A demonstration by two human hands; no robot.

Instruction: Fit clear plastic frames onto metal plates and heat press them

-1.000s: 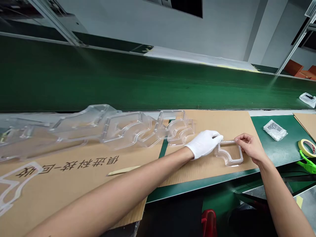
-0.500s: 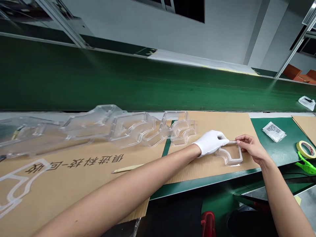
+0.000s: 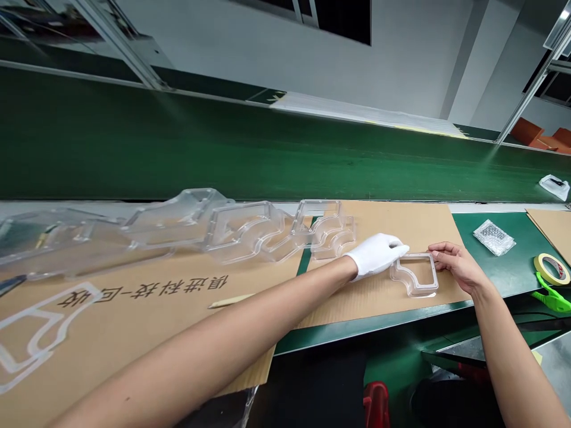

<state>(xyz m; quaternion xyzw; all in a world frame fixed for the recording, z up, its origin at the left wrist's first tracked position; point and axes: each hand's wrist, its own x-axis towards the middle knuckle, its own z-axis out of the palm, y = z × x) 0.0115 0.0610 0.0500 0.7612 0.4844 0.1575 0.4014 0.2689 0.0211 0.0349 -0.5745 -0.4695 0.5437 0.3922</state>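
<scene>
Head view, bench. A clear plastic tray (image 3: 414, 278) is lying flat on the right-hand cardboard sheet (image 3: 401, 223), near that sheet's front right corner. The tray's far left corner is being touched by the gloved left hand (image 3: 377, 254), fingers curled down onto the rim. Whether the rim is being pinched or only pressed cannot be told, since the glove is hiding the contact. The far right corner is being touched by the bare right hand (image 3: 457, 264), fingers being held loosely out, nothing clasped.

A row of clear trays (image 3: 250, 232) is lying overlapped along the far edges of both cardboard sheets, well left of the hands. A small bag (image 3: 494, 236) is lying on the green surface just beyond the sheet's right edge. A tape roll (image 3: 551, 267) is sitting farther right.
</scene>
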